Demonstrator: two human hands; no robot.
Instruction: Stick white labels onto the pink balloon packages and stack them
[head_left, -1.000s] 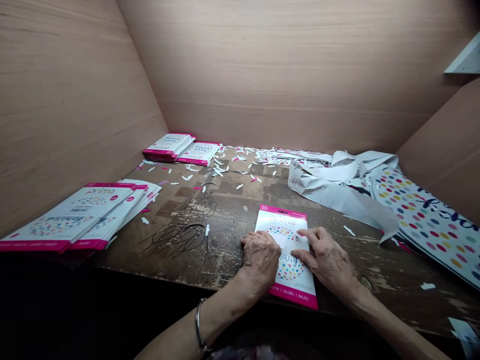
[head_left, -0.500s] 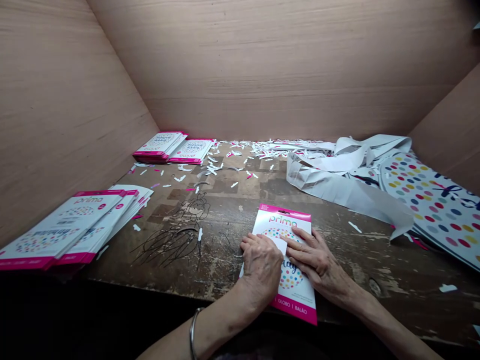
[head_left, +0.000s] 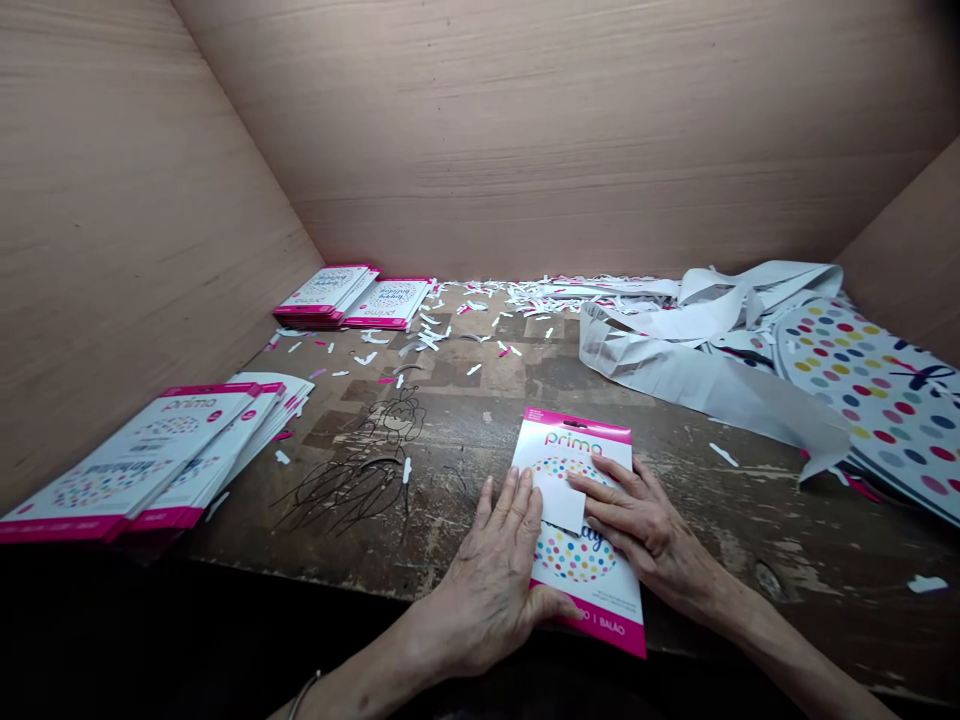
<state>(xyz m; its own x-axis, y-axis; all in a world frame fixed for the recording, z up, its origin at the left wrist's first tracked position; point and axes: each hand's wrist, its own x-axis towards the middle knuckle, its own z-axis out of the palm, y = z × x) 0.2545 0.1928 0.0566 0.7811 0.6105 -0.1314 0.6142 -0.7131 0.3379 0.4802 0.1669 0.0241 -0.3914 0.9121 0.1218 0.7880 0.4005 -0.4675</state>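
A white packet with pink bands point(head_left: 585, 600), printed with coloured dots and the word "prima", lies at the table's front edge. Across its middle rests a small blank white piece point(head_left: 562, 504). My left hand point(head_left: 504, 570) lies flat on the packet's left side, fingers extended and thumb over the lower pink band. On the right side my right hand point(head_left: 645, 525) is spread, its fingertips touching the packet and the right edge of the white piece. Neither hand is wrapped round anything.
Packets are fanned at the left point(head_left: 180, 450), with more stacks point(head_left: 322, 290) behind. White and pink scraps point(head_left: 431, 335) litter the wooden table point(head_left: 517, 370). Black loops point(head_left: 352, 490) lie left of centre. White strips point(head_left: 697, 385) and dotted round sheets point(head_left: 862, 370) are at the right.
My left hand has opened from a closed pose and now lies flat, lower on the packet. More of the white piece shows. The whole scene has shifted slightly to the right.
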